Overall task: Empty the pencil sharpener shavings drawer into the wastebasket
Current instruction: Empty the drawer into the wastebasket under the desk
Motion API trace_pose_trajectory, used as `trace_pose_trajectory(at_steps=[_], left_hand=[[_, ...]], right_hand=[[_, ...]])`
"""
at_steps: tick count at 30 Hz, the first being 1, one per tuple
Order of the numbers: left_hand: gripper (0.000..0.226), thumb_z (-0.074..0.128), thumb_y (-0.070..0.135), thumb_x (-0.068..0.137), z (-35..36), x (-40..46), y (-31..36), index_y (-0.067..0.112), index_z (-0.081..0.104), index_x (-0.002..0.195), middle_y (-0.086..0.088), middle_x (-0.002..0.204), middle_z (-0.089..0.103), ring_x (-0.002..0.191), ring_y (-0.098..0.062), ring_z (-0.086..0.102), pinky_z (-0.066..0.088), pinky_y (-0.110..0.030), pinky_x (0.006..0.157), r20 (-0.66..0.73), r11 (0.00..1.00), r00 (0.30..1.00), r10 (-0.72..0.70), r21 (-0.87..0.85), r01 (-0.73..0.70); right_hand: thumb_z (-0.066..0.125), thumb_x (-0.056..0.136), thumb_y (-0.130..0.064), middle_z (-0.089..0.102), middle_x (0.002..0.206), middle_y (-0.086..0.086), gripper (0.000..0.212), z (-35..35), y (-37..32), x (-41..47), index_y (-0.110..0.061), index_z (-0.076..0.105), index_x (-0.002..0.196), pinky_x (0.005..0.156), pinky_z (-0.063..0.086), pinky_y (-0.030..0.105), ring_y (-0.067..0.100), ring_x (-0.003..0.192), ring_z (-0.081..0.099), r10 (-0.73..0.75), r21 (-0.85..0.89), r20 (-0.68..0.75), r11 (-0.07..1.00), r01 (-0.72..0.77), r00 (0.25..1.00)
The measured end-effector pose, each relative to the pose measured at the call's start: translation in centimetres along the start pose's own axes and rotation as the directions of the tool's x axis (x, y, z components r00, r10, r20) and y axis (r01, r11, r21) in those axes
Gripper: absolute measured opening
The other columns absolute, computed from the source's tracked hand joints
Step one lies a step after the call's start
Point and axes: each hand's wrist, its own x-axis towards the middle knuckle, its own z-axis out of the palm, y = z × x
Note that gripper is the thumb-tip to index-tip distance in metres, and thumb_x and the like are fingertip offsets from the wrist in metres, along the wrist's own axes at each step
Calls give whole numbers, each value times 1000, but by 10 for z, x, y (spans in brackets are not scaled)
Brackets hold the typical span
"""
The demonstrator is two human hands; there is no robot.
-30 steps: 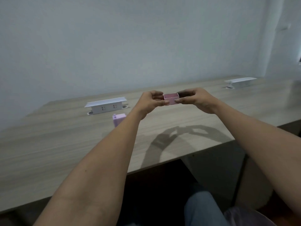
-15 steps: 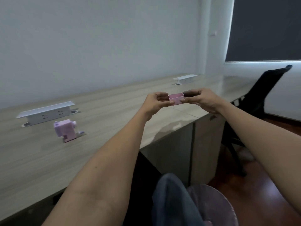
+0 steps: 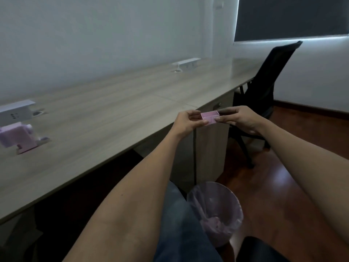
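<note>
The left hand [image 3: 188, 121] and the right hand [image 3: 238, 118] pinch the pink drawer [image 3: 210, 118] by its two ends, open side up and about level, in the air just off the table [image 3: 113, 118] edge; the step in hand looks like the carry toward the wastebasket [image 3: 215, 210], which stands on the floor below, lined with a thin bag; the next move likely calls for lowering the drawer over the rim and tipping it there, not up high, lest light shavings drift past the bag; the sharpener [image 3: 17, 138] sits well apart at the left on the table; whether the drawer holds any shavings cannot be made out, its inside too small and dim; a knee hides the wastebasket's near side.
</note>
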Motion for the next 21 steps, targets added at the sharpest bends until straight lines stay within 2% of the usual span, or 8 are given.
trace_pose_trajectory(at_steps=[3,7,8,11,14,18,20,21], left_hand=[[68,82,2,78,15,-2,-34,-9,51,137,-24,133,63,115,-27,66,57,-16,83,15,998,998,-57,13,57],[67,79,-1,79,30,-2,-77,-10,50,139,-24,134,62,122,-30,63,57,-10,76,36,987,986,-161,-5,161],[67,79,-1,80,33,-3,-88,-9,49,139,-23,134,61,121,-28,63,57,-9,75,44,982,981,-188,-10,189],[68,80,0,79,40,-7,-123,-8,49,139,-21,135,62,112,-20,64,56,-9,76,65,964,963,-262,-18,264],[68,80,-1,79,50,-9,-155,-9,49,139,-22,135,62,109,-18,64,56,-8,74,76,941,939,-336,-23,338],[65,79,-2,80,62,-10,-190,-9,50,138,-17,129,63,105,-16,63,53,-5,67,118,904,899,-421,-22,426],[65,79,-1,80,65,-12,-209,-9,51,137,-15,128,64,104,-18,64,54,-8,67,149,868,860,-488,-18,496],[66,81,1,79,66,-11,-220,-8,52,138,-16,130,64,106,-20,66,57,-13,73,166,848,838,-521,-11,530]], right_hand=[[85,70,-4,76,117,13,51,-7,40,-5,0,71,119,99,53,26,21,114,71,65,2,-30,998,-65,997],[89,62,-13,76,117,12,64,-9,86,-11,0,69,122,97,54,25,19,113,71,164,31,-47,986,-163,985],[89,64,-12,75,118,13,64,-9,98,-11,2,68,123,95,54,24,19,113,71,186,44,-47,982,-184,981],[78,79,4,74,113,13,40,-7,134,-17,1,68,117,83,56,16,12,100,74,260,96,-66,963,-254,963],[76,81,7,71,118,17,46,-10,169,-20,7,64,125,83,57,16,15,99,72,335,118,-94,939,-323,938],[78,79,5,69,125,19,51,-13,212,-20,7,63,128,96,55,23,22,114,69,449,153,-91,888,-434,889],[77,81,6,70,121,19,47,-11,232,-23,6,63,126,90,57,20,19,106,70,498,168,-90,861,-480,862],[76,81,6,72,118,19,46,-10,241,-25,6,63,125,87,58,19,17,100,71,528,181,-85,842,-508,845]])
